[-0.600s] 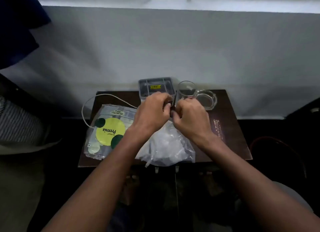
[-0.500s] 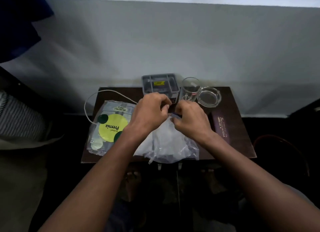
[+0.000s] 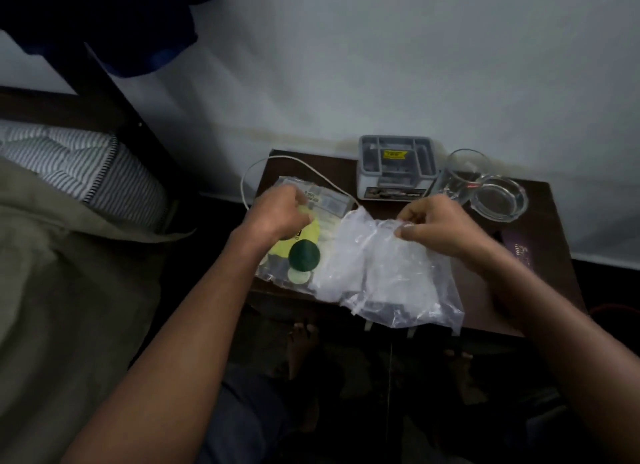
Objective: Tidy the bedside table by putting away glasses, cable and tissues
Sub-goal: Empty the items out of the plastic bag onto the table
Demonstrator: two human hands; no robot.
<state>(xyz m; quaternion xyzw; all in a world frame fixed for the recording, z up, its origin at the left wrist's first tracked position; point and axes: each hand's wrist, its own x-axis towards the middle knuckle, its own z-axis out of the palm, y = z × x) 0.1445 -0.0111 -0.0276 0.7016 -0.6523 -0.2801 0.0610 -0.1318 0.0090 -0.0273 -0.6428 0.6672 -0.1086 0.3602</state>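
Hands have parted: right hand [image 3: 440,226] pinches clear bag [image 3: 388,273], left hand [image 3: 282,212] curled on table [image 3: 485,297].

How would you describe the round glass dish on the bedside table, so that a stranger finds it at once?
Look at the dark wooden bedside table against the pale wall, then at its far right corner. There the low, round, clear glass dish sits beside the tall clear drinking glass, right of the grey plastic organiser box. It alone is flat and thick-rimmed.
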